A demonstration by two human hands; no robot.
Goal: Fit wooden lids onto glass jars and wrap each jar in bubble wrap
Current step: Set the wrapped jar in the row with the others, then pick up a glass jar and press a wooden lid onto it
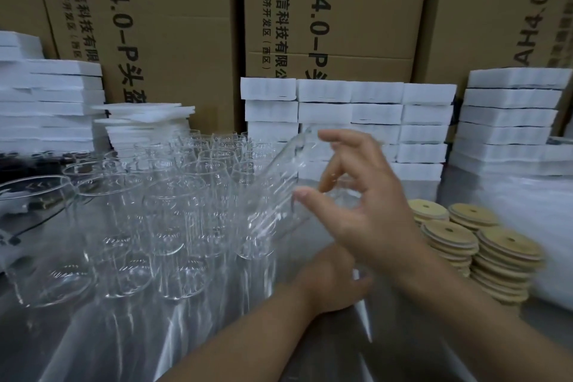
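Note:
My right hand [366, 195] grips a clear glass jar [276, 195] and holds it tilted above the steel table [310, 350], thumb on its near side and fingers over its far side. Below it, my left hand [328, 282] lies low over the table, partly under my right forearm; its fingers are hidden. Several empty glass jars [173, 195] stand packed together to the left. Stacks of round wooden lids [449, 232], each with a small hole, stand to the right of my hands. The jar in my hand has no lid on it.
White foam blocks are stacked at the back [350, 121], at the left [52, 99] and at the right [511, 118]. Tall cardboard boxes [173, 25] form a wall behind them. A white, blurred sheet or bag [545, 226] lies at the far right.

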